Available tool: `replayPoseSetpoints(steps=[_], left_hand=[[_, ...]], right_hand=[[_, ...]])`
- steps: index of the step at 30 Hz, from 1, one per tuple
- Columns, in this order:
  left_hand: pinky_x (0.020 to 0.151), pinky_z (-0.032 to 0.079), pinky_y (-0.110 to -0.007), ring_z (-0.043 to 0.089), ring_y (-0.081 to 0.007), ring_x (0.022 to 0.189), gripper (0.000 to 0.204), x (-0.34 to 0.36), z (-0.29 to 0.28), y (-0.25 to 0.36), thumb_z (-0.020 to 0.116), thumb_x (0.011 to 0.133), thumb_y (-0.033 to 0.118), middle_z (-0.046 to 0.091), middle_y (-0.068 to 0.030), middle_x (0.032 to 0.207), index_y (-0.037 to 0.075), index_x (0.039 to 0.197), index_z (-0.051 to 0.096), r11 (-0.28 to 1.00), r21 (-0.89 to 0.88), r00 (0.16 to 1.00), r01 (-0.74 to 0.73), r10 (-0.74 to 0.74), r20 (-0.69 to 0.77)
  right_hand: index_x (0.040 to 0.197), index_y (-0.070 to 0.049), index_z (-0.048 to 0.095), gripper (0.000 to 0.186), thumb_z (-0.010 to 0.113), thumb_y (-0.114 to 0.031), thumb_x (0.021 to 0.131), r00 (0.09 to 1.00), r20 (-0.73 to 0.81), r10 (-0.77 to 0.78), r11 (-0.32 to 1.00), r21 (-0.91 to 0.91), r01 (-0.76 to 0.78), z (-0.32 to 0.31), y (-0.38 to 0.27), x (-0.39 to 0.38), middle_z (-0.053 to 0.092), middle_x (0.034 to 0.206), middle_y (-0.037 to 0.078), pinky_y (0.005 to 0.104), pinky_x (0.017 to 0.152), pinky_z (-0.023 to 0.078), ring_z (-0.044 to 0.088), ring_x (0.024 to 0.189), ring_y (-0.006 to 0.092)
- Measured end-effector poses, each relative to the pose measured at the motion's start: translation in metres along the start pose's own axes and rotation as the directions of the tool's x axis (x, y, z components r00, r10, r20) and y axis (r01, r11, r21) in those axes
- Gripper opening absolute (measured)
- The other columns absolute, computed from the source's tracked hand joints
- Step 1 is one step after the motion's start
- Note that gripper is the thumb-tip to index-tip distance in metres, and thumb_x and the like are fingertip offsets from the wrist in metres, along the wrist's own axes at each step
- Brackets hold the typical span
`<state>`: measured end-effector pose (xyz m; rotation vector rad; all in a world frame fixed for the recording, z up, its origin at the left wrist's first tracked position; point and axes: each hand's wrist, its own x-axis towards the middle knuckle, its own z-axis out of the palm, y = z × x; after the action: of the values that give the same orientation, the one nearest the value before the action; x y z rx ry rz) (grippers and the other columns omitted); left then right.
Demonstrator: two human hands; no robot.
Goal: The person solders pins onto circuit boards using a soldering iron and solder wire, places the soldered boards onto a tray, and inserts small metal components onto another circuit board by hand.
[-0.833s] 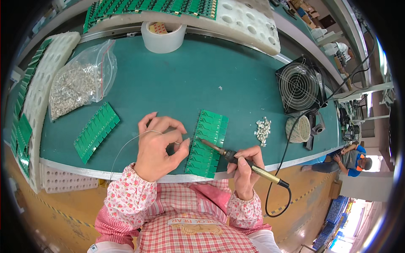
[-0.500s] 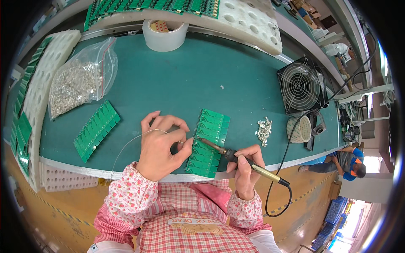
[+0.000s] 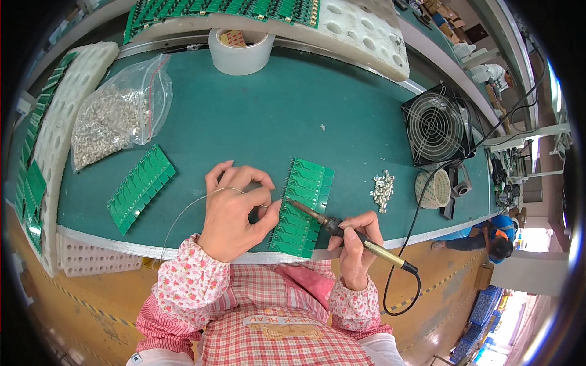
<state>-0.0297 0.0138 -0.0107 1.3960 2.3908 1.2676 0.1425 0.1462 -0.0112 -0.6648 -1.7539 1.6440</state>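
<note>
Left hand [image 3: 237, 213] pinched solder wire [image 3: 184, 211]; right hand [image 3: 356, 247] gripped soldering iron [image 3: 330, 224], tip at PCB panel [image 3: 306, 189], left edge. Soldering judged underway, joint count unclear; connectors [image 3: 383, 191] right of panel unmounted.

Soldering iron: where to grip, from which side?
Soldering iron: grip the dark front section of the handle, probably best from the right. The iron slants, its slim metal tip pointing left over the green board and likely hot; the thicker handle lies to the right, where the right hand holds it. Stay clear of the cord at the rear end.
</note>
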Motion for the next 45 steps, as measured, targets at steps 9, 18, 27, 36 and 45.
replayPoseSetpoints(steps=[9,18,27,36,45], left_hand=[[0.100,0.029,-0.047,0.055,-0.0200,0.091,0.024,0.0005,0.0000,0.0004,0.068,0.070,0.010,0.059,-0.0015,0.091,0.006,0.054,0.051,1.000,-0.017,1.000,0.009,-0.009,-0.007],[0.099,0.030,-0.047,0.055,-0.0205,0.092,0.022,0.0024,0.0005,0.0015,0.069,0.070,0.011,0.059,-0.0019,0.092,0.006,0.057,0.053,1.000,0.015,1.000,-0.011,0.011,0.000],[0.097,0.030,-0.046,0.054,-0.0212,0.091,0.024,0.0023,0.0034,0.0006,0.067,0.073,0.015,0.058,-0.0016,0.090,0.009,0.056,0.052,0.999,0.029,0.999,-0.033,0.033,-0.011],[0.098,0.032,-0.047,0.055,-0.0221,0.091,0.019,0.0034,0.0025,0.0022,0.069,0.070,0.010,0.059,-0.0028,0.092,0.005,0.059,0.054,0.999,0.027,1.000,-0.019,0.019,-0.021],[0.098,0.033,-0.046,0.056,-0.0237,0.088,0.019,0.0033,0.0025,0.0013,0.068,0.070,0.009,0.060,-0.0039,0.090,0.004,0.060,0.054,1.000,0.005,0.999,-0.004,0.004,-0.048]], right_hand=[[0.088,0.002,0.050,0.019,0.056,-0.016,0.087,1.000,-0.014,0.006,0.999,0.050,-0.006,-0.0022,0.0011,-0.0011,0.059,0.071,0.009,0.0214,0.047,0.045,0.056,0.052,0.0097],[0.090,0.002,0.050,0.016,0.055,-0.013,0.089,1.000,-0.013,0.027,0.998,0.049,-0.027,0.0016,-0.0032,0.0008,0.059,0.073,0.009,0.0213,0.049,0.046,0.056,0.053,0.0100],[0.088,0.002,0.051,0.017,0.056,-0.014,0.088,1.000,-0.007,0.020,1.000,0.014,-0.020,0.0021,-0.0040,0.0015,0.060,0.068,0.008,0.0211,0.049,0.046,0.057,0.053,0.0094],[0.087,0.001,0.051,0.017,0.056,-0.014,0.088,1.000,-0.004,0.024,1.000,-0.001,-0.024,0.0014,-0.0039,0.0020,0.059,0.065,0.007,0.0211,0.048,0.045,0.057,0.052,0.0092],[0.087,0.002,0.049,0.018,0.056,-0.016,0.087,0.999,-0.042,0.003,0.999,0.038,-0.001,0.0008,0.0007,-0.0010,0.058,0.069,0.008,0.0214,0.047,0.044,0.055,0.051,0.0094]])
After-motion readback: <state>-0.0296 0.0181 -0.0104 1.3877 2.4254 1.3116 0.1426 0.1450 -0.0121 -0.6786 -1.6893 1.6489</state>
